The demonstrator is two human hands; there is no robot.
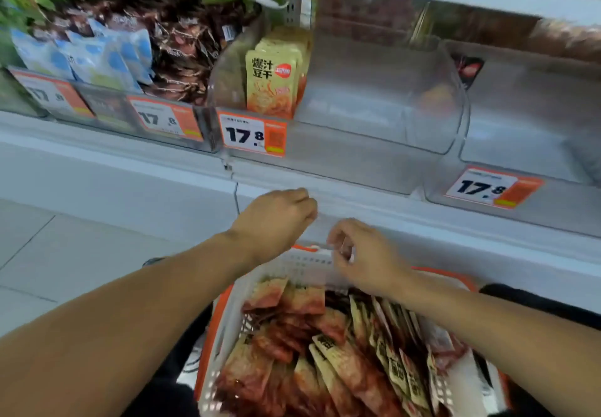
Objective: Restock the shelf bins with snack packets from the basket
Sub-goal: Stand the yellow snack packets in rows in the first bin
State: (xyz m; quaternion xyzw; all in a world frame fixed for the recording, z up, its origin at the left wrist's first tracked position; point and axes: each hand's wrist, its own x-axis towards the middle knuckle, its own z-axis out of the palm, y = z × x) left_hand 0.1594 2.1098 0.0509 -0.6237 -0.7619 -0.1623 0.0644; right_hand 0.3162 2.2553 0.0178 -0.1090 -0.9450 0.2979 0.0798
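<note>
From the head camera, the white basket (pixel 227 312) with an orange rim sits low in front of the person, heaped with red-and-cream snack packets (pixel 328 361). On the shelf (pixel 357 195) above, a clear bin (pixel 374 156) holds only a few upright yellow packets (pixel 271 85) at its left end. The left hand (pixel 276 218) and right hand (pixel 364 254) hover apart over the basket's far rim, fingers loosely curled, holding nothing. Bins further left are blurred, and the basket's near edge is cut off.
</note>
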